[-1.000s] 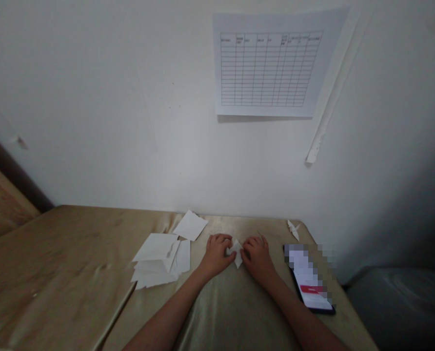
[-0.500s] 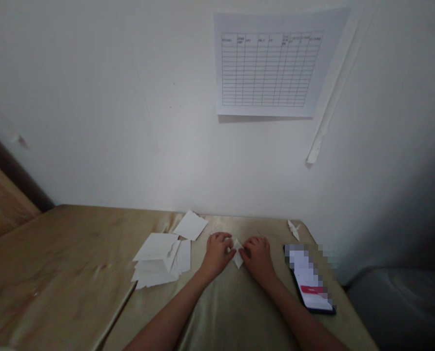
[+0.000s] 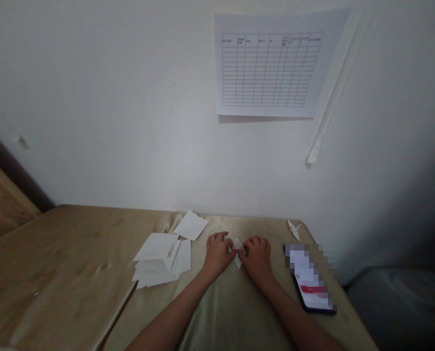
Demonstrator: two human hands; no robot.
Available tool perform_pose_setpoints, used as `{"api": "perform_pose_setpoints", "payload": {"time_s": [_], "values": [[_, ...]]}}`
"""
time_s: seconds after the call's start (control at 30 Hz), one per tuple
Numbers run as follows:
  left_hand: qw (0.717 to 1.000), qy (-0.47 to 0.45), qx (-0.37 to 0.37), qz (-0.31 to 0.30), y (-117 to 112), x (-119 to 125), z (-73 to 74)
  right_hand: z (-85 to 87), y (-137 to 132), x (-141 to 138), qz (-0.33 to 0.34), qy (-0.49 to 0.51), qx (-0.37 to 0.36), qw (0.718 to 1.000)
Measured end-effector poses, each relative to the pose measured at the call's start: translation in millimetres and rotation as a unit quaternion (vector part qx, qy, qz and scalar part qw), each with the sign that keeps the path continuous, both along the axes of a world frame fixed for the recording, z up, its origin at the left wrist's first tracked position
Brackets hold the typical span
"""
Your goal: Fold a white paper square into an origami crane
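A creased tan surface (image 3: 217,312) (white wall (image 3: 129,122) behind) lies under folded paper (image 3: 238,243).

My left forearm (image 3: 175,307) and right forearm (image 3: 294,312) reach forward, slanting in toward each other. My left hand (image 3: 217,252) and right hand (image 3: 258,254) sit close together, backs upward, fingers bent. My thumbs (image 3: 243,256) point inward, tips nearly meeting, each drawn near its own forefinger in a pinch.
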State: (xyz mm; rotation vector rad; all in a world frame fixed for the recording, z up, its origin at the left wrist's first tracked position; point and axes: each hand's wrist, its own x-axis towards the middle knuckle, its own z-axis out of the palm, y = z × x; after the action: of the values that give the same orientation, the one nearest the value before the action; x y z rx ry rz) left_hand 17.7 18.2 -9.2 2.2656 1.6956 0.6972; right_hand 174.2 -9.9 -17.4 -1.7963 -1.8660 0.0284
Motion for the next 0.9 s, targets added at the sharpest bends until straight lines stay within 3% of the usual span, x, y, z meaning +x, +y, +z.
{"api": "perform_pose_setpoints", "payload": {"time_s": [0.53,0.9], "values": [[1.0,0.008,0.007,0.003,-5.6,3.1,1.0,-4.0,3.2,0.3,-0.012,0.022,-0.029,0.999],[1.0,-0.009,0.006,-0.02,0.0,-6.8,-2.6,-7.2,5.5,9.1,0.02,0.062,-0.025,0.998]]}}
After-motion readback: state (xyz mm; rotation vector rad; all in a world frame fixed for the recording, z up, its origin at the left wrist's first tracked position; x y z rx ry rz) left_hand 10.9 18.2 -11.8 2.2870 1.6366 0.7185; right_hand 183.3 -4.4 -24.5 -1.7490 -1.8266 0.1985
